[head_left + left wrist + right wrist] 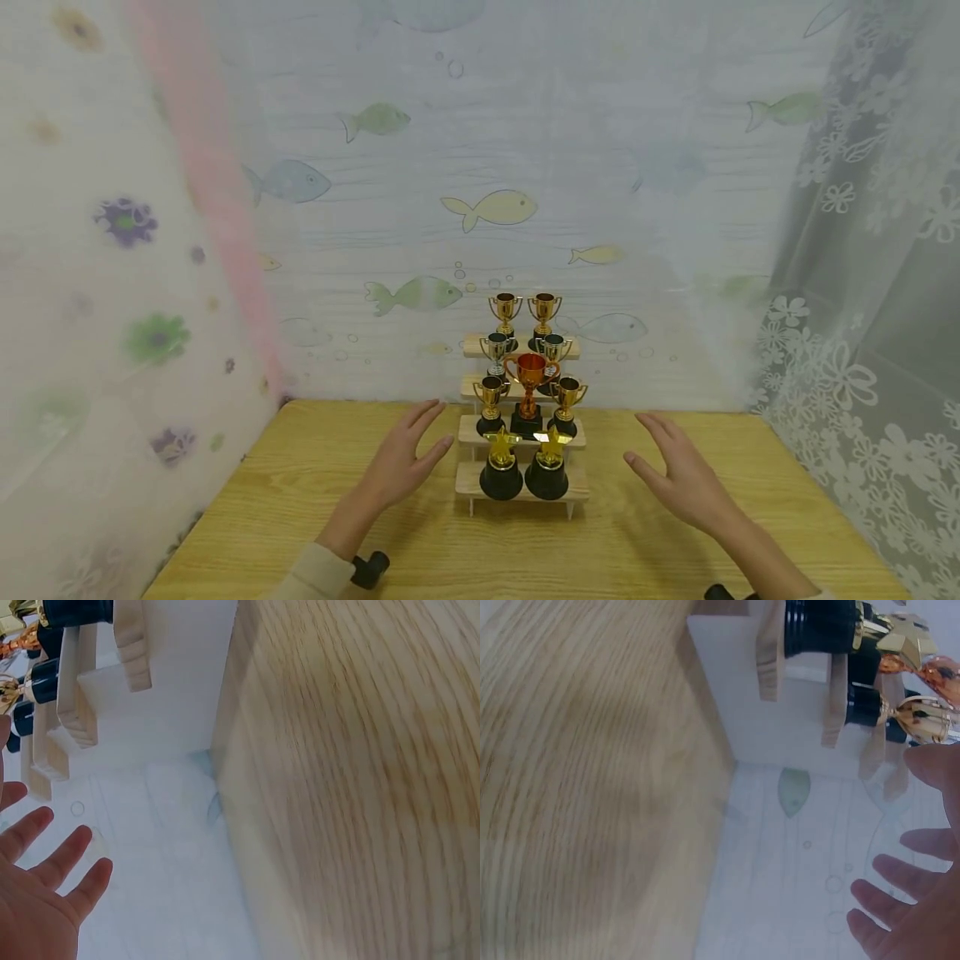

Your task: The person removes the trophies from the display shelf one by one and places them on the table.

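Observation:
On the table stands a stepped wooden display stand holding several small trophies. Two gold star trophies on black bases, the left one and the right one, occupy the lowest step. Behind them rises a larger orange cup trophy, flanked by gold cups. Silver cups and another gold pair sit higher up. My left hand hovers left of the stand, fingers extended, holding nothing. On the other side my right hand is likewise spread with nothing in it, farther from the stand.
The stand's white side panels show in the wrist views. A wood-grain table lies beneath. Behind it hangs a fish-print sheet, with a flower-patterned sheet on the left and a lacy floral curtain on the right.

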Demonstrator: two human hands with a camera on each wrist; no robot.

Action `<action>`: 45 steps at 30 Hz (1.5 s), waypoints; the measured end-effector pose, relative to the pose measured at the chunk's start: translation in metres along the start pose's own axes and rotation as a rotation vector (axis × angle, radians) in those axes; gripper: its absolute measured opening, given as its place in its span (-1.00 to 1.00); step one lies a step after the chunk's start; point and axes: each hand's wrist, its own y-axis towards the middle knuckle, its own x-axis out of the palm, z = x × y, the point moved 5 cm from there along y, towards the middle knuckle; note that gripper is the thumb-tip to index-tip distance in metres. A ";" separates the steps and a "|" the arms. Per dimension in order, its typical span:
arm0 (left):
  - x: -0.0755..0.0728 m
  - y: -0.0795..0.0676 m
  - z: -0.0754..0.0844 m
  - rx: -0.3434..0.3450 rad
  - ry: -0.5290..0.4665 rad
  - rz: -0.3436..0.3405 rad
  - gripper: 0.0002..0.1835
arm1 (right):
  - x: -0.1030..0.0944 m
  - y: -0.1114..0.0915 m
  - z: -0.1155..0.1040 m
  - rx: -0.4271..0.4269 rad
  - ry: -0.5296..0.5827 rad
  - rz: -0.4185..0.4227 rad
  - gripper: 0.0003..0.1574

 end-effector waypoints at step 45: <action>0.036 0.007 0.007 -0.005 -0.242 0.090 -0.50 | 0.042 0.001 -0.033 0.029 0.224 0.063 -0.33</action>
